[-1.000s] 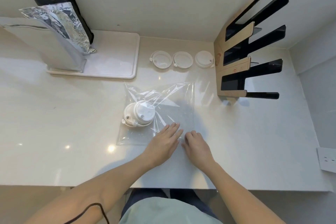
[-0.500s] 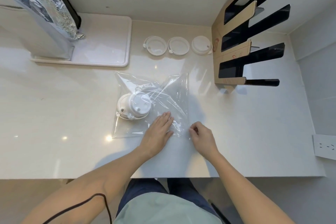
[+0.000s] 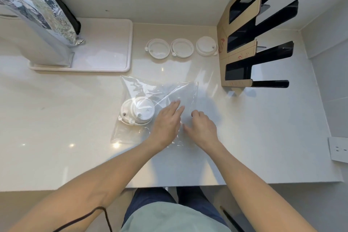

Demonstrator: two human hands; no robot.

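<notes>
Pressing 1 bag (image 3: 169,90) | left hand (image 3: 165,122) flat | right hand (image 3: 203,128) curled, hold unclear | 3 lids (image 3: 182,48) beyond

Soft, even light from overhead fills my view of the pale surface (image 3: 56,118), which throws back small bright glints near its front edge. The clear bag (image 3: 169,90) shines with streaky glare. A faint shadow pools at the foot of the black rack (image 3: 273,52). Focus is sharp, and my wide lens bows the edges.
</notes>
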